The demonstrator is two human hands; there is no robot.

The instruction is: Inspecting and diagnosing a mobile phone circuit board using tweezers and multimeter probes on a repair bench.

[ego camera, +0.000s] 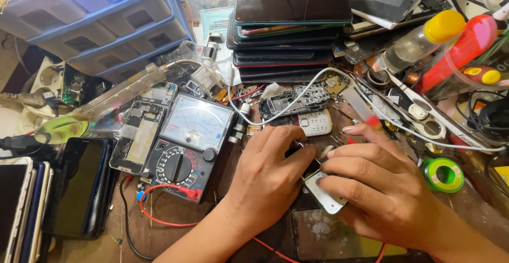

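Observation:
Both my hands meet over a small white phone part (324, 193) at the middle of the cluttered bench. My left hand (268, 175) curls its fingers over the part's upper end, pinching it. My right hand (371, 181) grips the part from the right and covers most of it. A thin metal tool tip shows between my fingers. Just beyond my hands lie a white phone keypad (315, 122) and a bare phone circuit board (293, 103).
An analog multimeter (185, 146) with red lead sits left of my hands, an opened phone frame (139, 136) beside it. A phone stack (289, 29) stands behind, blue drawers (101, 22) far left, more phones (58, 199) at left, a green tape roll (443, 175) right, bottles (424, 40) far right.

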